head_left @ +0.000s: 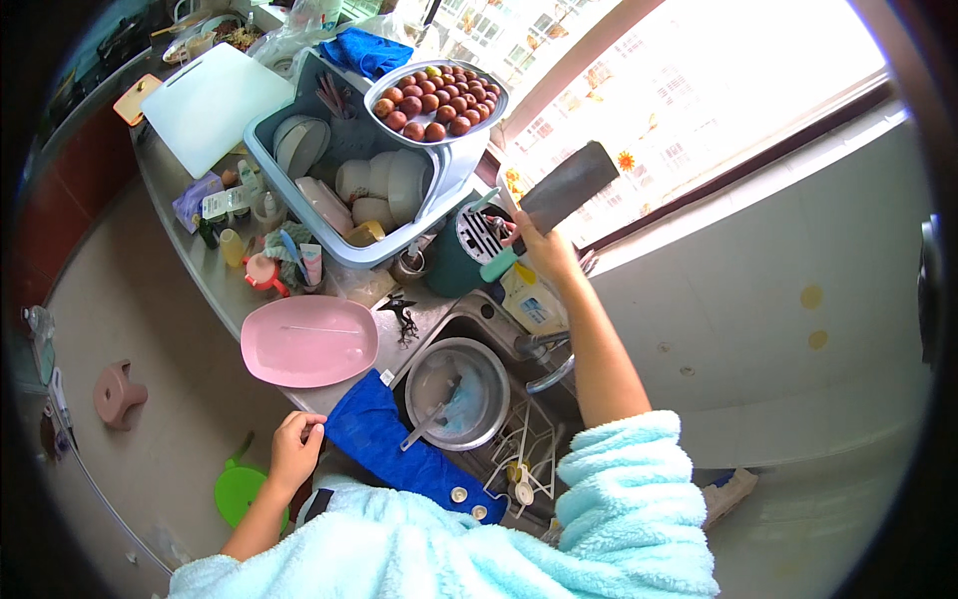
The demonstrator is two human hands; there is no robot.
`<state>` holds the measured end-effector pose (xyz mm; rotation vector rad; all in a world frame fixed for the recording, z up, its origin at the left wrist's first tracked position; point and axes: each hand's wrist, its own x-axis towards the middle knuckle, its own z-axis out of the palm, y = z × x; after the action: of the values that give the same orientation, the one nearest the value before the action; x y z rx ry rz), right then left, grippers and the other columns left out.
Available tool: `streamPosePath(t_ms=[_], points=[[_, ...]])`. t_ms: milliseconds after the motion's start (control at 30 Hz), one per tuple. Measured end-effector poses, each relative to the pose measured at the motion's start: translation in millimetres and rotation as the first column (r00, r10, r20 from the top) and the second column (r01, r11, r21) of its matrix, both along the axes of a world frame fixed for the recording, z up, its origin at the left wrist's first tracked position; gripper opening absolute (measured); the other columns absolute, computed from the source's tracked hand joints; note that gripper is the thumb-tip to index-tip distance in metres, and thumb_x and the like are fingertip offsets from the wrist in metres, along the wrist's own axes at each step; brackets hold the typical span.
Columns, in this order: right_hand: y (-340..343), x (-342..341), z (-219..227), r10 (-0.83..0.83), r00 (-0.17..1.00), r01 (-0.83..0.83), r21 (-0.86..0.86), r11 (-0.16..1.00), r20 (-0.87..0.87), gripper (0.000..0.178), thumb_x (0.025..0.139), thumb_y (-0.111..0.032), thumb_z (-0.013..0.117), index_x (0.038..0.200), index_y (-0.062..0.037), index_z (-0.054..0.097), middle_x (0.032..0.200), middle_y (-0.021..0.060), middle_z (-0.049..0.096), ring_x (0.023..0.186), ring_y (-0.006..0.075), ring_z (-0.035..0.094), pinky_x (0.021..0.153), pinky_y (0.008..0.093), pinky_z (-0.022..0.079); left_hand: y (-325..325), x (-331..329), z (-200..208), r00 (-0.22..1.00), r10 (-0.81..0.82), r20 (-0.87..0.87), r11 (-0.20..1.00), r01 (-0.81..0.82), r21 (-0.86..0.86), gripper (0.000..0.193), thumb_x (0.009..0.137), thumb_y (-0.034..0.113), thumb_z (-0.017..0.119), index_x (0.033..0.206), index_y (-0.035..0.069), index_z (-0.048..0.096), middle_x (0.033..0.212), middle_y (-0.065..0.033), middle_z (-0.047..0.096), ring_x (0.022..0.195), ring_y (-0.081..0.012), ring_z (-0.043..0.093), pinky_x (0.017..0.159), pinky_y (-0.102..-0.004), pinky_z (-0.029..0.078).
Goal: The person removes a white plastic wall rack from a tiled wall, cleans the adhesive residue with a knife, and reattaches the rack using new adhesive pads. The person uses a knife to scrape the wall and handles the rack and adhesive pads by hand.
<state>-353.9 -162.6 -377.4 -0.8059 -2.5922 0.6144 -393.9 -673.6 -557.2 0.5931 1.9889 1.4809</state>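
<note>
My right hand point(545, 252) is closed around a cleaver point(571, 187) near the window. Its broad dark blade points up and to the right, and the green handle sticks out below my fingers. Right beside it is a dark green knife holder point(454, 262) with a slotted top and other handles in it. My left hand point(296, 451) hangs low by the counter's front edge, its fingers curled, with nothing visible in them. Next to its fingertips lies a blue cloth point(384, 439) draped over the sink's front edge. A metal pot point(486, 399) with bluish contents and a utensil stands in the sink.
A pink tray point(309, 341) holds a thin stick at the counter's edge. Behind it are a blue dish basin point(364, 255) with bowls, a plate of round reddish-brown fruit point(436, 103) and a white cutting board point(215, 108). The faucet point(549, 371) juts over the sink beside my right forearm.
</note>
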Motion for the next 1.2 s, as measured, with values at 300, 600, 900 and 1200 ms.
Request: streamPosePath(t_ms=[300, 600, 900, 1200], points=[[-12.8, 35.6, 124.5, -0.107, 0.822, 0.185, -0.085, 0.979, 0.559, 0.04, 0.1, -0.03, 0.073, 0.081, 0.005, 0.072, 0.061, 0.0073, 0.066, 0.052, 0.0145, 0.067, 0.05, 0.0303, 0.055, 4.4, -3.3, -13.8, 0.997, -0.074, -0.027, 0.997, 0.074, -0.019, 0.016, 0.096, 0.008, 0.068, 0.108, 0.0, 0.074, 0.104, -0.0155, 0.072, 0.091, -0.0281, 0.073, 0.082, -0.0371, 0.059], [-12.4, 19.1, 101.8, -0.146, 0.659, 0.053, 0.148, 0.988, 0.738, 0.031, 0.099, -0.033, 0.07, 0.093, -0.0042, 0.078, 0.071, 0.0075, 0.075, 0.06, 0.0184, 0.073, 0.066, 0.0352, 0.06, 16.4, -15.7, -12.5, 0.986, -0.152, -0.065, 0.987, 0.149, -0.055, 0.016, 0.096, 0.011, 0.069, 0.108, 0.003, 0.075, 0.105, -0.0143, 0.072, 0.087, -0.0295, 0.071, 0.076, -0.0384, 0.056], [12.2, -8.0, 90.5, -0.155, 0.618, -0.203, 0.348, 0.915, 0.771, 0.031, 0.094, -0.036, 0.073, 0.096, -0.0055, 0.081, 0.086, 0.0175, 0.076, 0.08, 0.0361, 0.074, 0.076, 0.0475, 0.058, -10.4, -11.8, -30.2, 0.991, -0.101, -0.088, 0.991, 0.092, -0.097, 0.015, 0.095, 0.01, 0.07, 0.107, 0.002, 0.074, 0.104, -0.0145, 0.071, 0.086, -0.0296, 0.07, 0.077, -0.0391, 0.057], [29.6, -23.9, 69.3, -0.194, 0.565, -0.183, 0.35, 0.919, 0.802, 0.032, 0.093, -0.033, 0.074, 0.099, -0.0024, 0.08, 0.093, 0.0217, 0.076, 0.088, 0.0396, 0.074, 0.083, 0.0492, 0.059, -24.9, -6.7, -39.9, 0.998, -0.038, -0.051, 0.992, 0.032, -0.125, 0.013, 0.094, 0.009, 0.07, 0.104, 0.002, 0.074, 0.105, -0.0145, 0.071, 0.09, -0.0309, 0.071, 0.078, -0.0402, 0.058]])
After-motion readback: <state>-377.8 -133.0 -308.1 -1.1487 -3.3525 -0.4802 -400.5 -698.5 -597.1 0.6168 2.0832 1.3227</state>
